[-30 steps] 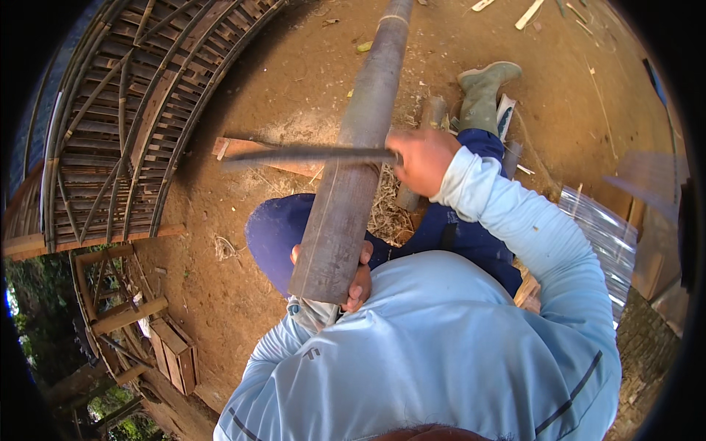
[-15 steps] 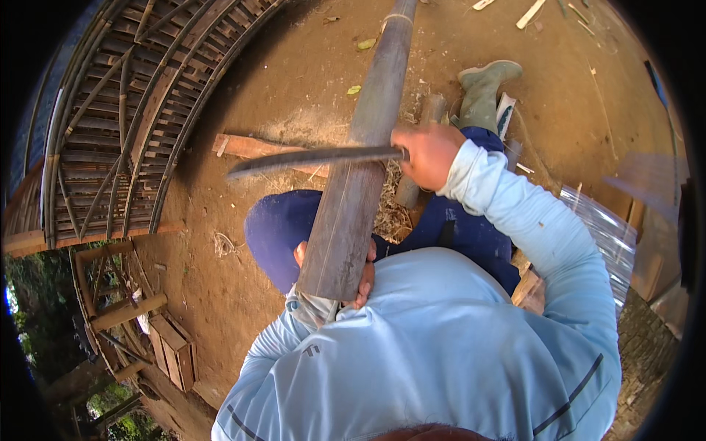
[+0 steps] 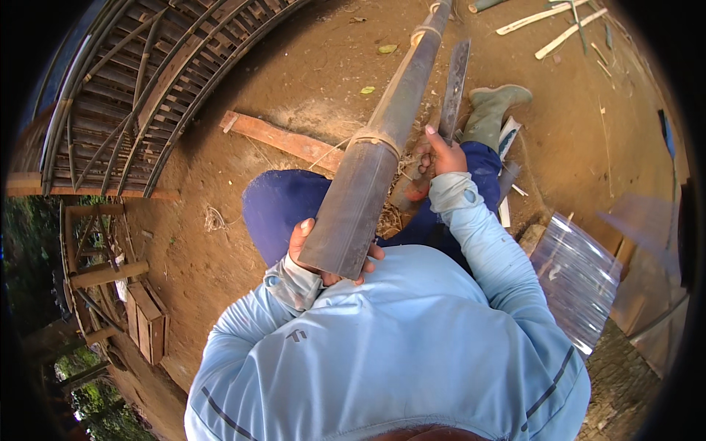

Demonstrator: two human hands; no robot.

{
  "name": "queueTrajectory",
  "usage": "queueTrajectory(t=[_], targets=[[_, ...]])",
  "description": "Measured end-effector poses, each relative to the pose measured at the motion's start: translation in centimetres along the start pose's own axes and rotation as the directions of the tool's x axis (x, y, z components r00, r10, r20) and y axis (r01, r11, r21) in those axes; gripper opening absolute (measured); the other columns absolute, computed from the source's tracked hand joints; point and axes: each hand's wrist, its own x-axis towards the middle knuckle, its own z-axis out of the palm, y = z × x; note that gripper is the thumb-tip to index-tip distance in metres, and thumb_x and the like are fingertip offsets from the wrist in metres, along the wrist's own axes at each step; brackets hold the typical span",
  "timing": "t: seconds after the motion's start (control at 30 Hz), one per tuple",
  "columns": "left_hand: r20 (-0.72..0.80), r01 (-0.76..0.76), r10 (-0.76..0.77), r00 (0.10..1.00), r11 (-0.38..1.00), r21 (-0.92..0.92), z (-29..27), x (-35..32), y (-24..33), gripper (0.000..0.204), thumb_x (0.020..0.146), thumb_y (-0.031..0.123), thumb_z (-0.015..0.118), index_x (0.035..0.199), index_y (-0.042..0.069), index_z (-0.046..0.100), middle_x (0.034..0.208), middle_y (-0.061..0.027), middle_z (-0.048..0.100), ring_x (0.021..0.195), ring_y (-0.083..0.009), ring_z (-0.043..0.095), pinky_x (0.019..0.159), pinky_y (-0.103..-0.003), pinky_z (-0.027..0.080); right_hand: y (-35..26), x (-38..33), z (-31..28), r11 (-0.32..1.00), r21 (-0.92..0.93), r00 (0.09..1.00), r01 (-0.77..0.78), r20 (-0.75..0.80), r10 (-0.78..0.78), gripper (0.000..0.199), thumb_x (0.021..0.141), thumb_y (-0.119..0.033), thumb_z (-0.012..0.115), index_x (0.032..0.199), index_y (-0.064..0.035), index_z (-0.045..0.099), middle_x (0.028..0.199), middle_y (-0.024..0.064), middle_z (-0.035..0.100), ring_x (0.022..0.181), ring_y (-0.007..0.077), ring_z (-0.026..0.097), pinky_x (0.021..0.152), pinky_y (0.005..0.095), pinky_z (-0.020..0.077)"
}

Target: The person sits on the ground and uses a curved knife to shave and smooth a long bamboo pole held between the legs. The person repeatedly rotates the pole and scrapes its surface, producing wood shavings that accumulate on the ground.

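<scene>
A long split bamboo pole (image 3: 375, 162) slants from my chest up toward the top of the picture. My left hand (image 3: 323, 253) grips its near, cut end from underneath. My right hand (image 3: 441, 156) is closed on the handle of a long dark blade (image 3: 454, 88), which points up and away, lying close beside the pole on its right. My knees in blue trousers (image 3: 287, 202) sit under the pole, and a green rubber boot (image 3: 494, 112) shows past my right hand.
A wooden plank (image 3: 283, 140) lies on the bare dirt left of the pole. A curved bamboo lattice frame (image 3: 140, 81) fills the upper left. Bamboo strips (image 3: 559, 22) lie at the top right. A clear corrugated sheet (image 3: 581, 272) rests at the right.
The blade lay across the pole, pointing left, a second ago. My right hand has since swung it round to point up alongside the pole and has dropped lower.
</scene>
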Motion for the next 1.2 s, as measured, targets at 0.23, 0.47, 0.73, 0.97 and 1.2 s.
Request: queueTrajectory(t=[0.23,0.47,0.73,0.97,1.2], targets=[[-0.194,0.025,0.049,0.980,0.933,0.358,1.7,-0.9,1.1,0.093,0.084,0.055,0.064,0.147,-0.007,0.035,0.130,-0.0332,0.055,0.115,-0.0451,0.061,0.094,-0.058,0.052,0.2,-1.3,0.9,0.991,0.094,0.995,-0.091,0.054,0.086,0.055,0.086,-0.045,0.077,0.112,0.0001,0.060,0.089,0.0152,0.071,0.055,0.0148,0.055,0.046,0.0305,0.0471],[-0.357,0.104,0.177,0.917,0.759,0.643,3.7,-2.3,2.6,0.087,0.084,0.049,0.066,0.146,-0.006,0.039,0.134,-0.0240,0.057,0.116,-0.0311,0.063,0.102,-0.043,0.048,-0.1,-3.2,1.6,0.998,-0.052,0.993,-0.036,0.112,0.041,0.058,0.086,-0.045,0.077,0.114,0.0028,0.058,0.095,0.0183,0.072,0.055,0.0149,0.056,0.047,0.0298,0.0480],[-0.395,0.180,0.213,0.893,0.636,0.750,5.6,-6.9,5.6,0.091,0.083,0.048,0.070,0.147,-0.008,0.038,0.134,-0.0228,0.059,0.119,-0.0304,0.062,0.102,-0.042,0.048,0.6,-4.2,-0.6,0.980,-0.186,0.987,0.070,0.153,-0.042,0.056,0.086,-0.042,0.077,0.120,0.0003,0.061,0.092,0.0178,0.072,0.056,0.0151,0.056,0.048,0.0293,0.0457],[-0.538,0.374,0.146,0.830,0.569,0.732,10.0,-17.7,6.4,0.115,0.069,0.053,0.084,0.150,-0.008,0.030,0.140,-0.0219,0.053,0.123,-0.0286,0.056,0.105,-0.039,0.043,2.4,-3.5,-1.0,0.976,-0.217,0.984,0.016,0.175,0.023,0.061,0.087,-0.036,0.078,0.129,0.0042,0.058,0.087,0.0125,0.073,0.051,0.0103,0.054,0.045,0.0256,0.0432],[-0.657,0.461,0.100,0.747,0.635,0.620,12.1,-24.4,3.1,0.108,0.070,0.030,0.088,0.151,-0.009,0.028,0.140,-0.0206,0.053,0.127,-0.0281,0.053,0.108,-0.039,0.040,4.0,-4.3,3.3,0.983,-0.184,0.975,0.010,0.221,0.032,0.064,0.088,-0.037,0.077,0.132,0.0045,0.056,0.086,0.0117,0.072,0.049,0.0093,0.052,0.045,0.0243,0.0433]])
